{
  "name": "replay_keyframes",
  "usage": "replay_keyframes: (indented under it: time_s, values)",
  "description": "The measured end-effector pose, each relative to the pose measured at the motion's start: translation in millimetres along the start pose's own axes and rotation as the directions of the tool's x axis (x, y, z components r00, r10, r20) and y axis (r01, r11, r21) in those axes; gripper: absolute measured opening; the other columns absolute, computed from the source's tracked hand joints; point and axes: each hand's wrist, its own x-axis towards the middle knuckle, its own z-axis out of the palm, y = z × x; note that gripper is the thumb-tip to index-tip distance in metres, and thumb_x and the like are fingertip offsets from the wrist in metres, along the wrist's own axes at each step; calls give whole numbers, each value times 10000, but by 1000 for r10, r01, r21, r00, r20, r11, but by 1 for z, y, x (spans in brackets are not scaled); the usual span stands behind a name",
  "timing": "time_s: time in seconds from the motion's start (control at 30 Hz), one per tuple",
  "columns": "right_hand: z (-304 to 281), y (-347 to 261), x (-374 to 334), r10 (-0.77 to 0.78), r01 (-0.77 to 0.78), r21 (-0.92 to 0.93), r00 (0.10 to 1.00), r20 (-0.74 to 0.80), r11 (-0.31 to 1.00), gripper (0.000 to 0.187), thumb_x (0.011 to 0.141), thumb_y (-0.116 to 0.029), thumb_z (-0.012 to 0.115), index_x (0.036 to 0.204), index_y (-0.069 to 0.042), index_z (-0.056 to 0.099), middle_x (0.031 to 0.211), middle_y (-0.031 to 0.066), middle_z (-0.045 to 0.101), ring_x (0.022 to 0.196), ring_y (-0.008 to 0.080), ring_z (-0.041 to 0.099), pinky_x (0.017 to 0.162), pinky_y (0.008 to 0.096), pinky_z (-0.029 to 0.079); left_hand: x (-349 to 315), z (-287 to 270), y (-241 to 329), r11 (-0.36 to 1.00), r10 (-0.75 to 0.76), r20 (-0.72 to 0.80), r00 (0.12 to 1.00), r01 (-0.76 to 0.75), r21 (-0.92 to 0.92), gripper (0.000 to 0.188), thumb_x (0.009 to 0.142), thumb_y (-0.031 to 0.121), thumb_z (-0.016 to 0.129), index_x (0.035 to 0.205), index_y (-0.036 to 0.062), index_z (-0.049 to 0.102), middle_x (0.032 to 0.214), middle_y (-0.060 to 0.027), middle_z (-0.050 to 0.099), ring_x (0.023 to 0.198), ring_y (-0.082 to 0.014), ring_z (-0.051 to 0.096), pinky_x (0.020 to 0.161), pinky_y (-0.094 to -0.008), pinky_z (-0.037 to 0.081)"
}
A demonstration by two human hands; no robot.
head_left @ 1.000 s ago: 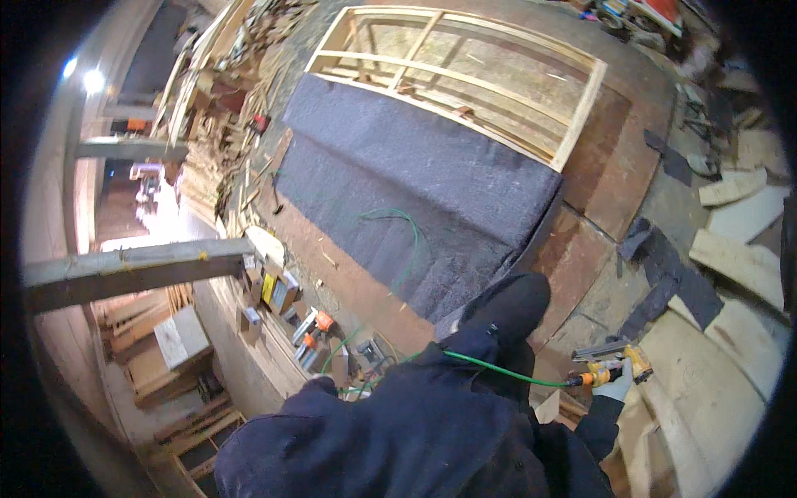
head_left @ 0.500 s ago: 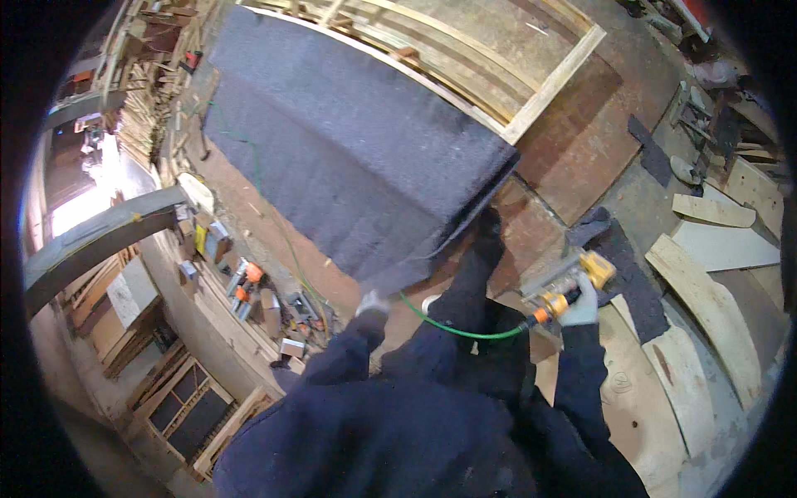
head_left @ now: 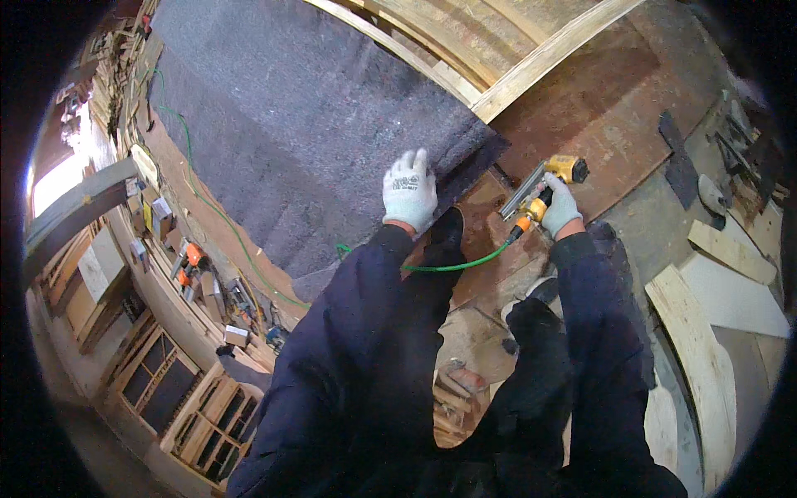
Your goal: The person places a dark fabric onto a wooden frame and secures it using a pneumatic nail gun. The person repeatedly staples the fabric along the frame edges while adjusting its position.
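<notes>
Dark grey felt [head_left: 282, 124] covers the side of a pale wooden frame [head_left: 548, 62] and hangs toward the floor. My left hand [head_left: 410, 195], in a white glove, lies on the felt near its right-hand corner, palm down with fingers stretched out. To the right, my gloved right hand [head_left: 562, 206] grips a yellow pneumatic staple gun [head_left: 569, 168] with a long silver magazine. The tool is held beside the felt's corner, apart from it. A green air hose [head_left: 465, 266] runs from its orange fitting leftward, passing behind my left forearm.
Brown board [head_left: 614, 116] lies on the floor beside the frame. Curved plywood offcuts [head_left: 689, 357] and a white panel [head_left: 735, 290] lie at the right. Orange-and-grey tools [head_left: 193, 255] and small boxes [head_left: 237, 335] sit at the left. Wood scraps [head_left: 452, 407] lie between my legs.
My left hand has moved up from the felt's lower edge onto its face near the corner. The right hand has brought the staple gun closer to the felt. My view has shifted.
</notes>
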Motion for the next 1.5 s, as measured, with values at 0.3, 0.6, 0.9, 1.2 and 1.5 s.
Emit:
replay_keyframes:
  time_s: [0.3,0.6,0.9,1.2,1.5]
  values:
    - [-117,39,116,-40,92,-374,989,142,923,181,1009,-226,608,918,-71,627,819,40,644,746,175,626,714,357,548,-5,92,-17,998,59,-177,982,-57,18,731,878,235,657,1494,-42,375,1520,-293,375,1411,-496,352,1164,-580,278]
    - [-11,-24,100,-249,420,-862,836,489,-285,579,879,-437,671,1288,-29,632,1222,230,687,1117,369,669,976,420,507,-9,100,-24,998,67,-321,945,-68,9,740,849,292,691,1468,-19,432,1476,-275,452,1380,-466,421,1146,-576,324]
    - [91,-6,120,-315,729,-676,621,718,-104,344,896,-317,706,969,18,708,836,124,713,822,146,652,789,341,533,-22,97,-15,999,40,-465,884,-41,9,646,841,319,713,1390,25,541,1434,-230,521,1353,-416,476,1138,-524,361]
    - [115,-4,97,-206,737,-524,486,850,-426,444,868,-436,693,784,0,682,721,209,657,695,342,658,695,459,489,-22,98,1,999,-31,-518,855,23,-22,589,852,299,700,1359,29,572,1427,-204,540,1360,-390,476,1146,-515,350]
    - [112,-10,49,-92,896,-425,416,905,-131,421,916,-353,631,743,31,640,588,151,518,560,172,524,592,382,447,-27,104,19,990,-134,-615,777,126,-57,554,887,262,653,1381,27,565,1464,-206,518,1391,-400,446,1175,-520,301]
